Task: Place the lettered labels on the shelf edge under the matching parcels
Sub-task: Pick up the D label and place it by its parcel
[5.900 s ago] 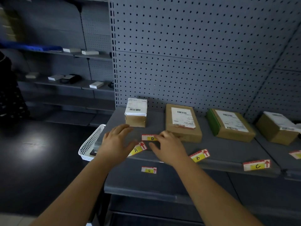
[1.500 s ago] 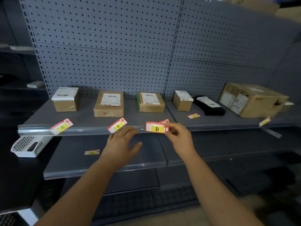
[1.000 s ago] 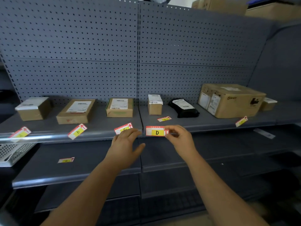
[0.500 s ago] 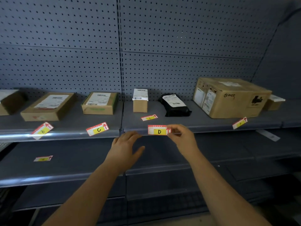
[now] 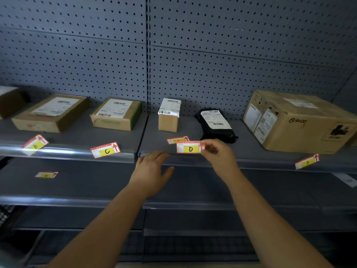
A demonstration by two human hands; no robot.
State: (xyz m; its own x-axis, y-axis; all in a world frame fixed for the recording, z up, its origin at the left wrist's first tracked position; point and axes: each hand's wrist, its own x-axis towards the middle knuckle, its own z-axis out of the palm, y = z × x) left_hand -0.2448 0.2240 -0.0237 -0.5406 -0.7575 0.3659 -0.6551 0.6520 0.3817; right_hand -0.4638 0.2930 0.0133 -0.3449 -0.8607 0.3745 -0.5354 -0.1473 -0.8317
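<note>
— And the grip?
— Pinches the D label (image 5: 190,148) by its right end with the right hand (image 5: 218,153), thumb against curled fingers. Holds it level just above the shelf edge (image 5: 251,163), in front of the small upright parcel (image 5: 169,115).
— On the left?
— Reaches forward with the left hand (image 5: 152,171), palm down, fingers straight and loose, gripping nothing, tips near the edge strip.
— Around that?
— Grey metal shelving against a pegboard back (image 5: 212,64). C label (image 5: 105,150) tilted on the edge below the green-sided parcel (image 5: 116,114), a loose label (image 5: 177,139) flat behind D, a small label (image 5: 46,174) on the lower shelf (image 5: 116,182).
— Boxes?
— All closed, shipping slips on top. Black bag parcel (image 5: 215,123) and large carton (image 5: 297,120) off to the right.
</note>
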